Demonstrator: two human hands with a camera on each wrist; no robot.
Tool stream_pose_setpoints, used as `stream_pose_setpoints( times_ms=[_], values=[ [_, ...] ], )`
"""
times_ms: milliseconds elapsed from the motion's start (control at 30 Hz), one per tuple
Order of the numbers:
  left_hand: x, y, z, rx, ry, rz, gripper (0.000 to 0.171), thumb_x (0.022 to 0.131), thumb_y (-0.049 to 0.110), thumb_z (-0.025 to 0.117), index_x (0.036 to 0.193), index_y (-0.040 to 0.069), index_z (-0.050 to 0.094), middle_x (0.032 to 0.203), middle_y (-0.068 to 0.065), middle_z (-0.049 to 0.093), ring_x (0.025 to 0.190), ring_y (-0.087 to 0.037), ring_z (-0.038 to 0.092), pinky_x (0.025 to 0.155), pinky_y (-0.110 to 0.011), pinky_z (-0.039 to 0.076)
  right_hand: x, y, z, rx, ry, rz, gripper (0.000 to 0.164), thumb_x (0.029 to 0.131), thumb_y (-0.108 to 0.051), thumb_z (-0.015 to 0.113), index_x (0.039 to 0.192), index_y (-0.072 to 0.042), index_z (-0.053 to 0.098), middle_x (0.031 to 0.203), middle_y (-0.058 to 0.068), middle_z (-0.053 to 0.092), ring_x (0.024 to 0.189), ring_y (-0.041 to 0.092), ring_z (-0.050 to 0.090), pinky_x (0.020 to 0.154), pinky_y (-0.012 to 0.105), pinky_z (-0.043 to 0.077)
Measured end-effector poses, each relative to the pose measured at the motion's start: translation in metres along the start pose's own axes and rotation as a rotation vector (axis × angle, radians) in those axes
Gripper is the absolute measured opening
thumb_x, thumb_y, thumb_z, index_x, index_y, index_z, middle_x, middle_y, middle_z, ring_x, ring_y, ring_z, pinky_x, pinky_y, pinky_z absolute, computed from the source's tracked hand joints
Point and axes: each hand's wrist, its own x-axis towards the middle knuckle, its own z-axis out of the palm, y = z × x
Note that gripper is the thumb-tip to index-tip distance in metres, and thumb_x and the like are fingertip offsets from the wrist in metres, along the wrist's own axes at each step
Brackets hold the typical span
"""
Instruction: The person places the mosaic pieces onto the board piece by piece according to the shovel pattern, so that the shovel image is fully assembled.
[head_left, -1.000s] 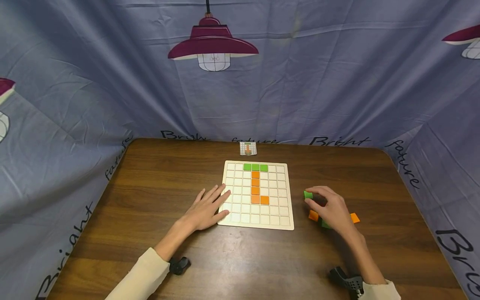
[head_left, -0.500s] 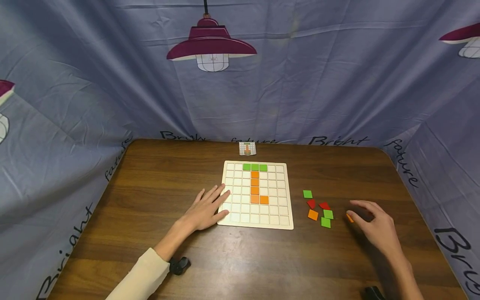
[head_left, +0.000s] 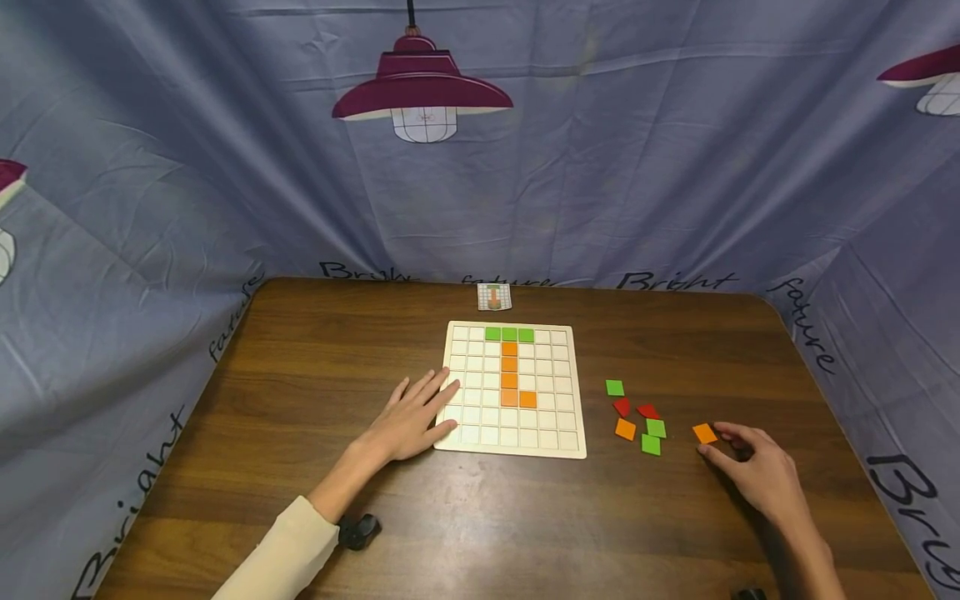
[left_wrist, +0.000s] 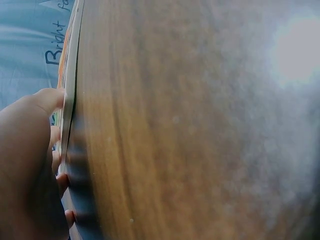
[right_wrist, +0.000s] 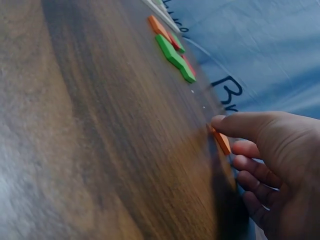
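Observation:
A cream grid board (head_left: 465, 436) lies on the table, bearing a row of green tiles (head_left: 510, 334), an orange column (head_left: 509, 364) and an orange tile (head_left: 528, 400) beside the column's foot. My left hand (head_left: 408, 423) rests with spread fingers on the board's left edge; the left wrist view shows its thumb (left_wrist: 52, 99) against the rim. Far to the right, my right hand (head_left: 761, 471) pinches a loose orange tile (head_left: 705, 433) between thumb and index finger. That tile (right_wrist: 221, 141) lies low at the tabletop in the right wrist view.
Between board and right hand lie loose green tiles (head_left: 651, 444), red pieces (head_left: 622, 407) and another orange tile (head_left: 626, 429). A small pattern card (head_left: 494, 297) sits behind the board. Blue curtains (head_left: 637, 167) surround the wooden table (head_left: 315, 350).
My right hand has let go of a green tile beside the board and moved right, then back toward me, onto the far orange tile. The left hand has stayed in place.

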Motion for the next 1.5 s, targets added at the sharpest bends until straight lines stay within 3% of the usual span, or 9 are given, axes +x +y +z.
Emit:
stream_pose_setpoints(
  times_ms=[100,300,567,833,1067,1300,1500],
  values=[
    [-0.001,0.0,-0.001,-0.001,-0.003,0.0,0.065,0.105,0.046,0.046,0.16,0.016,0.028,0.165,-0.01,0.016,0.15,-0.03,0.015,0.115,-0.062,0.01,0.0,0.0,0.003,-0.006,0.0,-0.016,0.045,0.085,-0.027,0.081,0.117,0.003,0.068,0.106,0.019,0.064,0.093,0.032,0.056,0.078,0.053,0.042],
    [-0.001,0.001,-0.003,-0.015,-0.007,0.003,0.065,0.105,0.046,0.046,0.16,0.016,0.028,0.165,-0.01,0.016,0.15,-0.031,0.015,0.115,-0.062,0.01,0.0,-0.001,0.006,-0.039,0.048,-0.043,0.035,0.083,-0.019,0.083,0.11,0.0,0.072,0.099,0.014,0.066,0.085,0.017,0.056,0.074,0.039,0.041],
    [-0.001,0.001,-0.003,-0.015,-0.01,0.001,0.065,0.105,0.046,0.046,0.16,0.015,0.028,0.165,-0.01,0.016,0.15,-0.03,0.015,0.115,-0.062,0.01,0.002,-0.006,0.006,-0.051,0.037,-0.038,0.032,0.083,-0.015,0.081,0.109,0.002,0.072,0.095,0.014,0.065,0.084,0.027,0.059,0.07,0.037,0.042],
    [-0.001,0.0,-0.002,-0.015,-0.014,-0.003,0.065,0.105,0.047,0.044,0.16,0.017,0.026,0.166,-0.009,0.015,0.151,-0.029,0.013,0.116,-0.062,0.009,0.003,-0.007,0.007,-0.039,0.032,-0.054,0.032,0.083,-0.012,0.079,0.109,0.004,0.07,0.097,0.018,0.065,0.089,0.037,0.061,0.075,0.054,0.043],
    [0.0,-0.001,-0.002,-0.01,-0.011,0.0,0.065,0.105,0.047,0.044,0.16,0.017,0.026,0.166,-0.009,0.015,0.151,-0.029,0.014,0.116,-0.061,0.009,0.005,-0.007,0.007,-0.037,0.032,-0.072,0.032,0.083,-0.01,0.077,0.11,0.004,0.069,0.098,0.02,0.065,0.092,0.04,0.06,0.076,0.058,0.043],
    [0.0,0.0,-0.003,-0.004,-0.01,0.003,0.065,0.105,0.046,0.045,0.16,0.016,0.027,0.165,-0.01,0.016,0.15,-0.03,0.014,0.115,-0.062,0.01,0.012,-0.03,0.01,-0.01,0.056,-0.143,0.031,0.079,-0.008,0.077,0.108,0.0,0.071,0.098,0.019,0.067,0.091,0.035,0.059,0.075,0.054,0.043],
    [-0.001,0.0,-0.003,-0.006,-0.016,-0.008,0.065,0.105,0.047,0.045,0.16,0.017,0.027,0.166,-0.009,0.015,0.151,-0.03,0.014,0.116,-0.061,0.009,0.023,-0.065,0.021,0.044,-0.001,-0.212,0.03,0.081,-0.008,0.077,0.11,-0.002,0.071,0.106,0.018,0.067,0.097,0.036,0.058,0.082,0.058,0.044]
  ],
)
